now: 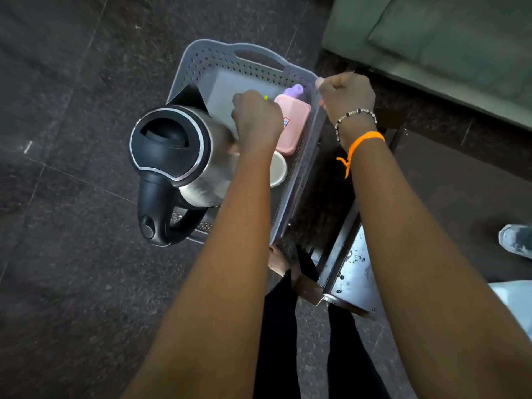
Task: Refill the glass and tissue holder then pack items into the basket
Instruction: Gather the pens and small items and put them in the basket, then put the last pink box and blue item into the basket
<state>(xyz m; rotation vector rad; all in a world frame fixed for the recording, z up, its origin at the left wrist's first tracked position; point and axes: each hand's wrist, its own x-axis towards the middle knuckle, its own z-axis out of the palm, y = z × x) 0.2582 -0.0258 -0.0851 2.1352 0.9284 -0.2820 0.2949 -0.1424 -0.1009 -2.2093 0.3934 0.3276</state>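
A grey perforated basket point(207, 57) sits at the middle of the head view. Inside it stand a steel kettle with a black lid point(169, 145), a pink box point(293, 122), a purple item point(295, 90) and a white cup point(278, 168). My left hand point(257, 118) reaches into the basket between the kettle and the pink box. Its fingers are curled round something small, of which only a yellow-green tip point(266, 97) shows. My right hand point(347, 95) grips the basket's right rim. The kettle hides the basket's near left corner.
A green sofa point(449, 38) fills the top right. A dark table with a metal shelf point(352, 272) stands just right of the basket. Another person's shoe point(515, 240) is at the right edge. Dark stone floor point(72, 96) spreads to the left.
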